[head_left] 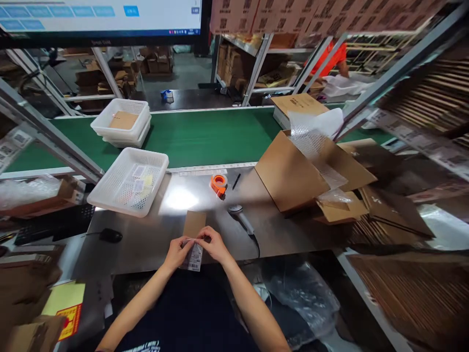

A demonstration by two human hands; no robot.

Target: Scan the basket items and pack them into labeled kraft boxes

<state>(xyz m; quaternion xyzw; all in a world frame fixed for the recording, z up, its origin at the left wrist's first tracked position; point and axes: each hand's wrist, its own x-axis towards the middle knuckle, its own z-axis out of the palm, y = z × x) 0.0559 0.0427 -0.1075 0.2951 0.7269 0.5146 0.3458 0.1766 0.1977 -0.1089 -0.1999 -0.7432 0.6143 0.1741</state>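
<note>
Between the fingertips of both hands is a white printed label (pixel 195 258) with a barcode, hanging toward my body at the bench's front edge. My left hand (pixel 178 253) pinches its upper left side, and my right hand (pixel 213 244) pinches its upper right side. Just beyond the fingers a small flat brown cardboard piece (pixel 194 223) lies on the metal bench; its near end is hidden by the hands and label. To the right rests a white handheld scanner (pixel 242 218) with a black cable. Farther back sit an orange tape dispenser (pixel 219 185) and a black pen (pixel 236 181).
A white basket (pixel 161 162) with small packets stands on the left, near a black mouse (pixel 110 235). Open cardboard boxes (pixel 289 171) with bubble wrap occupy the right. Behind runs a green conveyor belt (pixel 205 134) carrying stacked baskets (pixel 144 132). A monitor (pixel 106 41) hangs above; a person in orange (pixel 333 58) is beyond.
</note>
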